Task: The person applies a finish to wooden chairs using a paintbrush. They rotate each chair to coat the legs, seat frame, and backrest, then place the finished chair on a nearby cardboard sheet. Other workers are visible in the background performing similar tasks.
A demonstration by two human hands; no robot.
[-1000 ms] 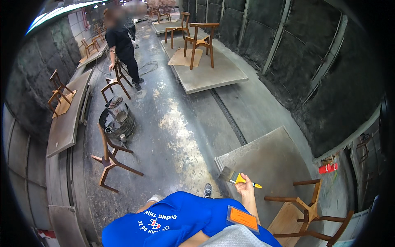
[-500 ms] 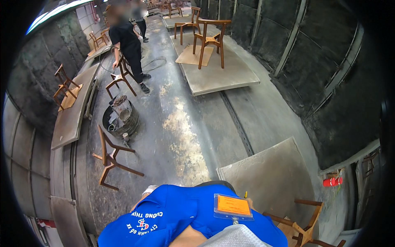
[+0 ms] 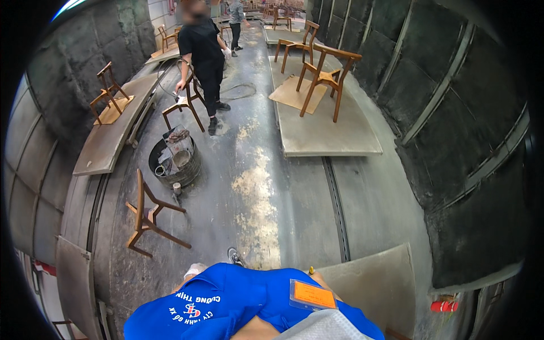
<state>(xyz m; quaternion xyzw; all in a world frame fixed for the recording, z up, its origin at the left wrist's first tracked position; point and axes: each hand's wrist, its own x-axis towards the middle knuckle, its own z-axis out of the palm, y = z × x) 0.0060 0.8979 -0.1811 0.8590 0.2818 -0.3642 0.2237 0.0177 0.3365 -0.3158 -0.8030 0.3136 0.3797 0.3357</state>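
Observation:
Most of my left hand is hidden by my blue shirt; a white covering, like a glove, shows at my left hand (image 3: pixel 196 269). My right hand (image 3: pixel 322 280) is largely behind the shirt, its fingers out of sight. Beside it pokes up a small yellow, brass-like tip (image 3: pixel 311 271), too small to name. Ahead on the left, a brown wooden chair (image 3: pixel 148 221) stands on the floor, apart from both hands. Behind that chair is a round dark tub (image 3: pixel 184 174) holding crumpled material and small containers, with a small pale-topped cup (image 3: pixel 177 187) by its near side.
A person in black (image 3: pixel 199 62) grips a chair (image 3: pixel 184 103) beyond the tub. Low platforms (image 3: pixel 334 141) (image 3: pixel 96 161) bearing chairs line both sides. A bare board (image 3: pixel 374 272) lies near right, by a floor rail (image 3: pixel 339 221). Dark panels (image 3: pixel 476 226) wall the right side.
My view has shifted, and the platform chairs now sit further right in the picture. My shoe has come into sight. The chair at lower right has nearly left view.

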